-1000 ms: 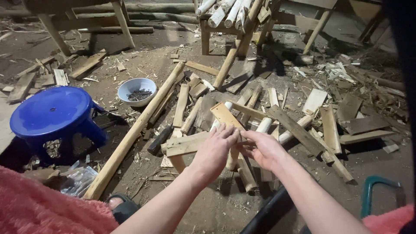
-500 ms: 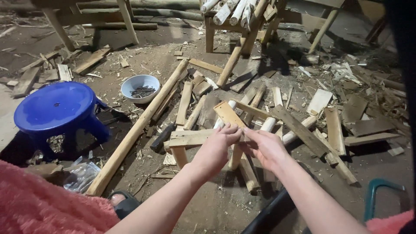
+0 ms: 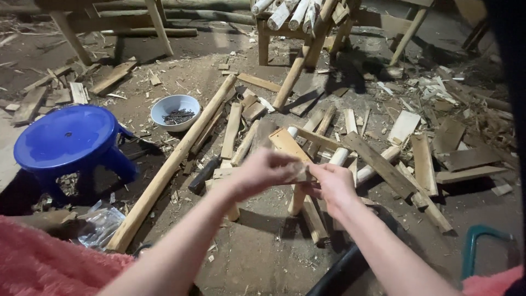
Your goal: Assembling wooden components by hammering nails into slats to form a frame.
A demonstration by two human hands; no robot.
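My left hand (image 3: 262,171) and my right hand (image 3: 331,183) meet over a small frame of nailed wooden slats (image 3: 285,143) lying on the dirt floor. The left hand's fingers close on a flat slat of the frame near its middle. My right hand's fingers pinch at the same spot, and what sits between them is too small to tell. A dark hammer (image 3: 204,174) lies on the ground just left of the frame. A white bowl of nails (image 3: 176,111) stands farther left.
A blue plastic stool (image 3: 68,141) stands at the left. A long round pole (image 3: 171,164) lies diagonally beside it. Wood offcuts and slats (image 3: 424,159) litter the right side. A wooden bench with stacked round sticks (image 3: 298,16) stands at the back. A teal handle (image 3: 479,244) shows at bottom right.
The view has shifted slightly. Both hands stay together on the slat frame, the left hand turning a little over the slat.
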